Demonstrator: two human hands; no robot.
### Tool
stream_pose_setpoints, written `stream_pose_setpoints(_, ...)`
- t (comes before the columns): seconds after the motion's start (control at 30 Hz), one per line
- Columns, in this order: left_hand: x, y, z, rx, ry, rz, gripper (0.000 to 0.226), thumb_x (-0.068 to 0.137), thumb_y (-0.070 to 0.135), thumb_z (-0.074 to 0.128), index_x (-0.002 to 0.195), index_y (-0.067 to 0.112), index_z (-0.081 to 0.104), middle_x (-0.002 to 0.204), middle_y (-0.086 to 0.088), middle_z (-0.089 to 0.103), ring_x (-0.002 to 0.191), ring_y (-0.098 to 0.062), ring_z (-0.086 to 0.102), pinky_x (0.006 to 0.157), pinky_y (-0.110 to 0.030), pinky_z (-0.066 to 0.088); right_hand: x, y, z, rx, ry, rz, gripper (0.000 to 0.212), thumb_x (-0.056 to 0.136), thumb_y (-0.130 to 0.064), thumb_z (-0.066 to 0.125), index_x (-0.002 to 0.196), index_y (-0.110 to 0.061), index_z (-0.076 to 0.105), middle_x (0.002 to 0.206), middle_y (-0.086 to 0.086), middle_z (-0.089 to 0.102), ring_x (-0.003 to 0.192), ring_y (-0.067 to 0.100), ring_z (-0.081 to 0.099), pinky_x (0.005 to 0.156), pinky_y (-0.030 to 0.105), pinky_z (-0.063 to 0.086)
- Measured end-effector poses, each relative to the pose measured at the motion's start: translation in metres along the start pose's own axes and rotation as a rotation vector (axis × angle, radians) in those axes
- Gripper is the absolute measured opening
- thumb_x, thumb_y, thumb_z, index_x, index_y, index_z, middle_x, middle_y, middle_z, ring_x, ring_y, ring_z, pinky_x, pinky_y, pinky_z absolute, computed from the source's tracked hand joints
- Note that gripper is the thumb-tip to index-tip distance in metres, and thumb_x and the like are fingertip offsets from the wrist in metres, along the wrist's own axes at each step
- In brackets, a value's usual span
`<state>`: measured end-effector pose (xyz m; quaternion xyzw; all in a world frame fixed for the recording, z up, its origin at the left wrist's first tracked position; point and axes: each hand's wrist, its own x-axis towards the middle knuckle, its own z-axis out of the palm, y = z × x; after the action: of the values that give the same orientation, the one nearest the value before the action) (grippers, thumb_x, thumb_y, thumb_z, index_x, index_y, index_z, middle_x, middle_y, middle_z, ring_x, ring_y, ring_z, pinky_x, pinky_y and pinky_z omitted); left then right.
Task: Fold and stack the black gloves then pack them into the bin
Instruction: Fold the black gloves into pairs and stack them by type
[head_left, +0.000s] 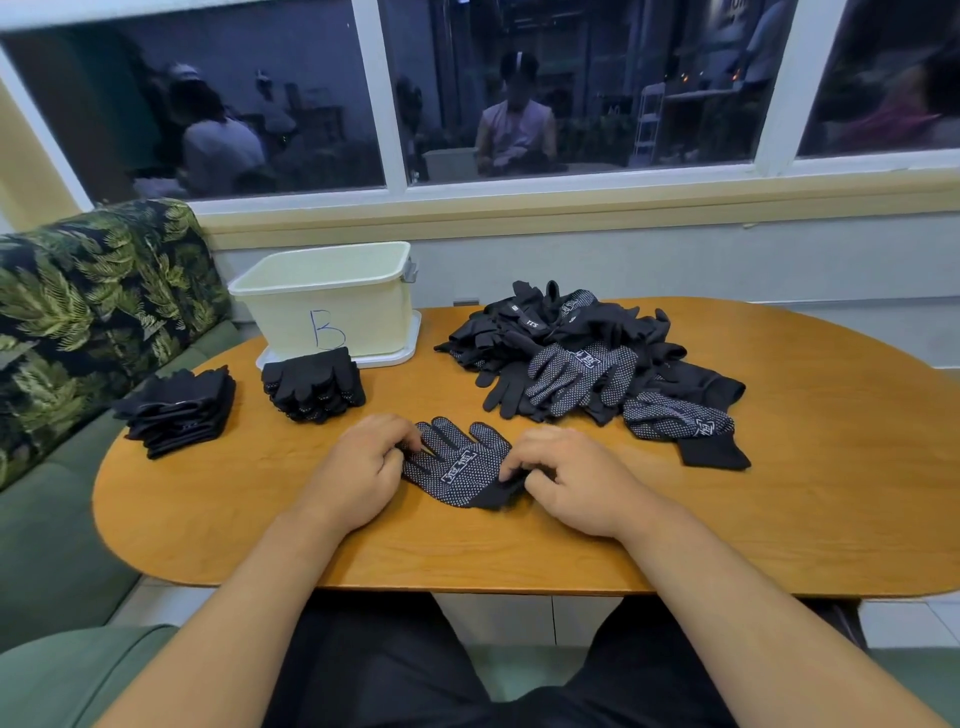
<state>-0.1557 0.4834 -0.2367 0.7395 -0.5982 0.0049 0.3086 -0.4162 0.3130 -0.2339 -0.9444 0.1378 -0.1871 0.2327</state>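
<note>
Lying dotted side up on the table (779, 493), a black glove (457, 465) is pinched at both sides: its fingers by the curled fingertips of the left hand (358, 467), its cuff by those of the right hand (566, 478). From it, the folded stacks (311, 384) are seen at 10 o'clock, the bin (327, 301) at 11, the loose pile (587, 358) at 2.

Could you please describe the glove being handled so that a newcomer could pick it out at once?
On the oval wooden table, look near the front edge, between the left hand and right hand. A single glove lies dotted side up, both hands pinching its sides. Unlike the folded stacks by the bin and the loose heap on the right, it lies alone and spread flat.
</note>
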Motion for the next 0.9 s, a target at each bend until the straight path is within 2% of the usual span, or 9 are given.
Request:
stream_pose_setpoints(0.07,0.003,0.01,0.004,0.029,0.08,-0.021,0.028,0.091,0.018,0.042,0.1,0.027,0.068,0.101,0.017,0.061,0.103,-0.007,0.052,0.093,-0.043,0.048,0.0,0.0,0.0,0.057,0.033,0.002,0.033,0.097,-0.017,0.052,0.11,-0.039,0.073,0.106,-0.02,0.062,0.105,0.005,0.059,0.092,0.037,0.051)
stream_pose_setpoints(0.17,0.008,0.04,0.016,0.09,0.081,-0.102,0.025,0.106,0.035,0.045,0.111,0.03,0.068,0.103,0.018,0.058,0.106,-0.01,0.052,0.093,-0.042,0.047,0.0,0.0,0.001,0.09,0.071,0.005,0.036,0.104,-0.013,0.053,0.116,-0.039,0.074,0.118,-0.024,0.062,0.117,0.004,0.052,0.098,0.027,0.045)
stream_pose_setpoints(0.3,0.008,0.057,0.036,0.34,-0.094,-0.187,0.055,0.101,0.072,0.037,0.138,0.036,0.058,0.133,0.014,0.056,0.126,-0.013,0.048,0.103,-0.04,0.043,0.004,-0.003,0.005,-0.133,-0.012,0.042,0.031,0.109,-0.041,0.051,0.134,-0.042,0.07,0.141,-0.027,0.059,0.136,-0.001,0.042,0.111,0.034,0.036)
stream_pose_setpoints(0.4,0.011,0.051,0.033,0.319,-0.142,-0.144,0.064,0.1,0.074,0.042,0.149,0.034,0.05,0.146,0.013,0.051,0.136,-0.013,0.044,0.112,-0.041,0.04,0.004,-0.005,0.007,-0.239,-0.059,0.049,0.04,0.103,-0.057,0.052,0.138,-0.045,0.066,0.144,-0.027,0.057,0.137,0.001,0.04,0.11,0.035,0.033)
stream_pose_setpoints(0.5,0.019,0.043,0.024,0.208,-0.243,-0.126,0.064,0.102,0.068,0.047,0.153,0.031,0.047,0.153,0.013,0.049,0.142,-0.012,0.043,0.117,-0.041,0.039,0.003,-0.005,0.007,-0.194,-0.011,0.049,0.042,0.098,-0.063,0.057,0.134,-0.046,0.068,0.144,-0.027,0.056,0.136,0.001,0.041,0.109,0.034,0.034)
stream_pose_setpoints(0.6,0.028,0.047,0.024,0.123,-0.195,-0.158,0.055,0.107,0.058,0.047,0.152,0.028,0.049,0.15,0.008,0.054,0.141,-0.014,0.046,0.117,-0.042,0.041,0.003,0.002,0.007,-0.08,0.177,0.132,0.025,0.101,-0.04,0.06,0.12,-0.04,0.075,0.134,-0.023,0.063,0.128,0.005,0.048,0.109,0.042,0.044)
stream_pose_setpoints(0.73,0.042,0.079,0.044,0.116,-0.145,-0.249,0.054,0.111,0.051,0.037,0.154,0.019,0.047,0.153,-0.002,0.051,0.147,-0.023,0.04,0.121,-0.047,0.034,0.005,0.01,0.005,-0.038,0.343,0.307,0.03,0.096,-0.011,0.056,0.104,-0.033,0.074,0.114,-0.02,0.065,0.111,0.009,0.051,0.098,0.044,0.05)
stream_pose_setpoints(0.83,0.048,0.093,0.068,0.265,-0.257,-0.336,0.075,0.108,0.063,0.023,0.167,0.017,0.024,0.176,-0.008,0.017,0.163,-0.03,0.007,0.131,-0.054,0.011,0.006,0.01,0.002,-0.041,0.397,0.348,0.029,0.092,-0.008,0.056,0.1,-0.031,0.073,0.109,-0.018,0.065,0.106,0.012,0.053,0.092,0.043,0.052)
stream_pose_setpoints(0.9,0.046,0.093,0.077,0.335,-0.334,-0.383,0.09,0.103,0.075,0.015,0.171,0.018,0.004,0.179,-0.009,-0.005,0.164,-0.031,-0.009,0.131,-0.054,-0.002,0.005,0.01,0.001,-0.043,0.408,0.361,0.028,0.092,-0.009,0.056,0.1,-0.03,0.073,0.109,-0.016,0.066,0.107,0.013,0.053,0.092,0.042,0.051)
